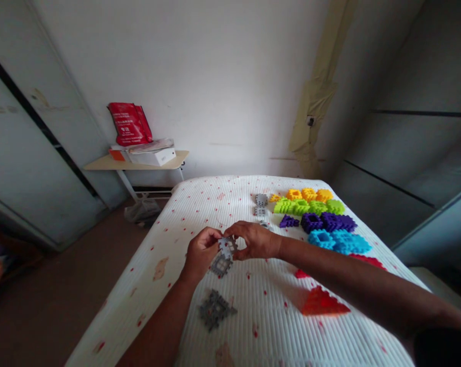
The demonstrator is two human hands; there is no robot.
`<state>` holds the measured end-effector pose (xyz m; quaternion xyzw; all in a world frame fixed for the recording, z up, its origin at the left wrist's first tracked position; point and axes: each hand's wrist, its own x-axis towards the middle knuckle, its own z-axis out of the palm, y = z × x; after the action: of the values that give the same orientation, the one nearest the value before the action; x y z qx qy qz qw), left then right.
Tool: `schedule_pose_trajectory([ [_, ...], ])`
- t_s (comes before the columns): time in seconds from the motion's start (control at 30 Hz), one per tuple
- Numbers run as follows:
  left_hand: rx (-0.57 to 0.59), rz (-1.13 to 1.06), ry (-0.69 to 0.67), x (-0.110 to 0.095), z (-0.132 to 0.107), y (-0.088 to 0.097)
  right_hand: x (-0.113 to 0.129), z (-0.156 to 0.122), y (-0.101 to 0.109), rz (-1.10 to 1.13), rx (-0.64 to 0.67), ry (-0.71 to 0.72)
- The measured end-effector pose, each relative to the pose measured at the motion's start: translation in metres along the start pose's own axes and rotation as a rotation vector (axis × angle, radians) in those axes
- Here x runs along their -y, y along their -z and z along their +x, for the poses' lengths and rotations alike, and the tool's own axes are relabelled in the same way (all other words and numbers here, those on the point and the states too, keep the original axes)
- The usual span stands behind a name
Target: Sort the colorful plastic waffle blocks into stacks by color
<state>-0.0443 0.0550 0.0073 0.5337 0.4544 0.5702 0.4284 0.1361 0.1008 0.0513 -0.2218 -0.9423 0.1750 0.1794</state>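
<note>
Both of my hands meet above the middle of a white ribbed table cover (199, 204). My left hand (200, 252) and my right hand (255, 239) pinch a small assembly of grey toothed interlocking tiles (224, 255) between them, fingers closed on it. One more grey tile (216, 309) lies flat on the cover just below my hands. Two further grey tiles (260, 204) sit farther back, beside the coloured rows.
Rows of tiles lie at the right: orange (308, 194), lime green (308, 206), purple (325, 222), blue (339, 241). Red triangular tiles (322, 302) lie under my right forearm. A side table (138, 163) with a red bag (130, 123) and white box stands by the wall.
</note>
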Motion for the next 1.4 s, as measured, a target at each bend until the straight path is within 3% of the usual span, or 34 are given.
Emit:
schedule_pose_trajectory([
  [0.07, -0.032, 0.025, 0.018, 0.007, 0.003, 0.003, -0.015, 0.002, 0.011, -0.133, 0.02, -0.049],
  [0.2, -0.161, 0.009, 0.083, 0.026, 0.011, 0.015, -0.065, 0.005, 0.045, -0.451, 0.074, -0.506],
  [0.3, -0.21, 0.023, 0.122, 0.037, 0.015, 0.025, -0.097, 0.004, 0.062, -0.55, 0.151, -0.658],
  [0.43, -0.243, 0.037, 0.142, 0.043, 0.017, 0.03, -0.112, 0.002, 0.059, -0.611, 0.254, -0.697],
  [0.67, -0.25, 0.058, 0.166, 0.042, 0.016, 0.028, -0.107, 0.01, 0.05, -0.736, 0.344, -0.682],
  [1.4, -0.247, 0.06, 0.171, 0.04, 0.015, 0.028, -0.113, 0.008, 0.037, -0.798, 0.371, -0.617],
])
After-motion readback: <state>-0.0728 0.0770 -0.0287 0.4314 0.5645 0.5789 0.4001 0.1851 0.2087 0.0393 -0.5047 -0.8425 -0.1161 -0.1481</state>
